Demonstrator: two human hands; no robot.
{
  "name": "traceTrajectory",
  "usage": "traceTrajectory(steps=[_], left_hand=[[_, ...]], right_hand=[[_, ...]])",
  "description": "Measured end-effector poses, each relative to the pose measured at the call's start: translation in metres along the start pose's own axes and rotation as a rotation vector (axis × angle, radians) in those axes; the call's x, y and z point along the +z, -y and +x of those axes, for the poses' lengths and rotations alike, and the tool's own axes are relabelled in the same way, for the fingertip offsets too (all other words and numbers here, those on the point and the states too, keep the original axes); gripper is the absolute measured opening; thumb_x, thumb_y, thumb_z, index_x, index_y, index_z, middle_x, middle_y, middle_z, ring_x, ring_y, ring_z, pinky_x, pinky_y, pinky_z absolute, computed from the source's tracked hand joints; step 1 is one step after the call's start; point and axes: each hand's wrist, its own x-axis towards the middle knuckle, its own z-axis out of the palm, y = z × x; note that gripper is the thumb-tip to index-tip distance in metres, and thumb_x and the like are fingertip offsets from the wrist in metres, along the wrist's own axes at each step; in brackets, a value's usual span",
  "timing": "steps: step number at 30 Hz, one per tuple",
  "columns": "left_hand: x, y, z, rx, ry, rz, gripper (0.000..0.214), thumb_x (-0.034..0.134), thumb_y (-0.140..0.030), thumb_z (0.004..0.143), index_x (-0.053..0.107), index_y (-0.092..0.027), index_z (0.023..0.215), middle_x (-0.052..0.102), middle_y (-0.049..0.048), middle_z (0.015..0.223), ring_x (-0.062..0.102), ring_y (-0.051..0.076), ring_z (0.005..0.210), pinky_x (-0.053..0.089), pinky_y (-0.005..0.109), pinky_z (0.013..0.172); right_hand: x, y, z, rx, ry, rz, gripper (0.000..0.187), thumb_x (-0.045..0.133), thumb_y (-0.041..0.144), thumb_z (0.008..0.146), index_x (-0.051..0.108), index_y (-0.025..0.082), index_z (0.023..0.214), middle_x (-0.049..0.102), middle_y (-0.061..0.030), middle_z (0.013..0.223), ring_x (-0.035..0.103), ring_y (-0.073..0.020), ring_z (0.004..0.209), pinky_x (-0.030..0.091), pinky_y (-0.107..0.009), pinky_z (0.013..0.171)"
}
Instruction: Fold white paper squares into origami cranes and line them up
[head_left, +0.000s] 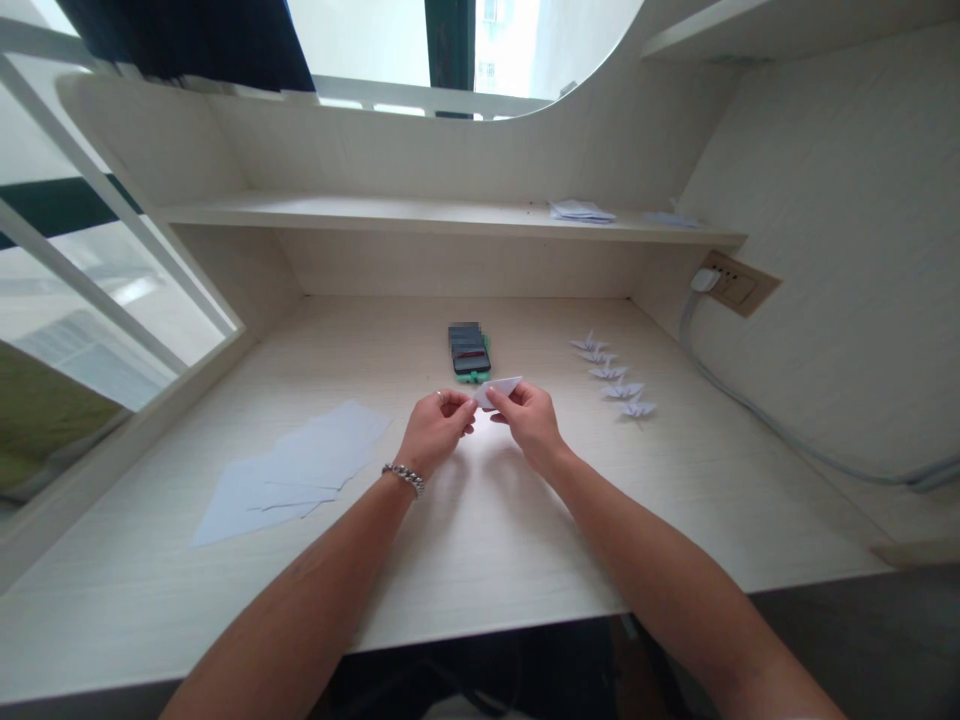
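A small folded white paper [498, 388] is held between both hands above the middle of the desk. My left hand [437, 428], a ring on one finger and a chain bracelet at the wrist, pinches the paper's left end. At its right side, the thumb and fingers of my right hand [529, 418] are closed on the same piece. Just beyond the hands lies a phone [470, 350] with a green edge. Several folded paper cranes [621, 391] stand in a row to the right. White paper sheets [300, 460] lie overlapping on the left.
A shelf [390, 212] runs along the back, with folded papers [581, 211] on it. On the right wall, a white plug [705, 280] sits in a socket [741, 285], and its grey cable [787, 435] trails along the desk's right side. White rails [90, 200] border the left.
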Motion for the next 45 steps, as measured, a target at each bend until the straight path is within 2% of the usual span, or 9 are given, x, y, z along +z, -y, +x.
traceTrajectory(steps=[7,13,17,24,28,33,39,41,45], left_hand=[[-0.006,-0.001,0.003,0.026,0.112,0.109,0.024,0.075,-0.036,0.068,0.064,-0.014,0.064,0.063,0.0031,0.056,0.056,0.012,0.05,0.043,0.024,0.051],[-0.016,-0.003,0.007,-0.041,0.152,0.195,0.021,0.074,-0.033,0.067,0.064,-0.015,0.066,0.064,0.0035,0.06,0.058,0.014,0.055,0.045,0.025,0.053],[-0.013,-0.007,0.003,-0.057,0.108,0.116,0.026,0.07,-0.041,0.072,0.065,-0.015,0.076,0.068,0.0058,0.075,0.062,0.015,0.064,0.047,0.025,0.056],[-0.006,-0.003,0.0,0.042,0.276,0.11,0.029,0.07,-0.042,0.072,0.062,-0.015,0.068,0.065,0.0035,0.063,0.059,0.013,0.058,0.047,0.026,0.059],[-0.006,-0.002,0.0,0.06,0.263,0.11,0.026,0.071,-0.038,0.071,0.059,-0.016,0.064,0.063,0.0024,0.059,0.057,0.012,0.056,0.045,0.025,0.057],[-0.005,-0.003,-0.001,0.006,0.207,0.082,0.03,0.069,-0.044,0.074,0.063,-0.015,0.077,0.065,0.0035,0.07,0.059,0.014,0.062,0.046,0.026,0.058],[-0.002,0.003,0.003,0.086,0.136,0.018,0.025,0.068,-0.038,0.073,0.061,-0.014,0.071,0.059,0.0004,0.061,0.053,0.011,0.057,0.043,0.025,0.055],[-0.001,0.004,0.003,0.108,0.075,0.014,0.024,0.068,-0.036,0.073,0.061,-0.014,0.07,0.059,-0.0004,0.061,0.052,0.011,0.056,0.042,0.024,0.054],[0.0,0.002,0.002,0.059,0.009,0.0,0.021,0.067,-0.035,0.072,0.061,-0.015,0.069,0.06,0.0002,0.062,0.054,0.012,0.057,0.044,0.025,0.055]], right_hand=[[-0.003,0.001,0.004,0.023,-0.029,0.086,0.038,0.082,0.044,0.057,0.069,0.014,0.076,0.07,-0.0045,0.072,0.064,-0.0151,0.064,0.053,-0.032,0.066],[-0.01,0.004,0.009,0.003,-0.045,0.078,0.035,0.082,0.041,0.058,0.069,0.015,0.076,0.068,-0.0029,0.068,0.061,-0.0134,0.06,0.051,-0.03,0.062],[-0.011,0.004,0.011,0.005,-0.007,0.042,0.035,0.081,0.041,0.057,0.068,0.014,0.075,0.068,-0.0033,0.066,0.061,-0.0139,0.059,0.05,-0.03,0.06],[-0.007,0.005,0.007,-0.028,0.091,-0.024,0.035,0.08,0.04,0.058,0.063,0.014,0.074,0.066,-0.0018,0.065,0.06,-0.0134,0.058,0.05,-0.028,0.058],[-0.006,0.004,0.007,-0.036,0.075,0.016,0.042,0.079,0.037,0.058,0.057,0.017,0.088,0.064,0.002,0.065,0.06,-0.0127,0.058,0.049,-0.026,0.054],[-0.009,0.005,0.007,-0.068,0.138,-0.085,0.042,0.077,0.035,0.062,0.052,0.018,0.091,0.061,0.0038,0.062,0.058,-0.0126,0.055,0.047,-0.025,0.051],[-0.007,0.003,0.004,-0.055,0.195,-0.1,0.049,0.076,0.037,0.066,0.051,0.018,0.104,0.062,0.0041,0.06,0.057,-0.0122,0.051,0.047,-0.026,0.053],[-0.006,0.003,0.003,-0.013,0.192,-0.077,0.047,0.075,0.043,0.067,0.054,0.017,0.101,0.064,0.0016,0.062,0.059,-0.0127,0.053,0.048,-0.026,0.054],[-0.008,0.003,0.005,0.026,0.232,-0.167,0.036,0.071,0.049,0.068,0.06,0.015,0.072,0.063,-0.0014,0.061,0.058,-0.0119,0.054,0.045,-0.024,0.052]])
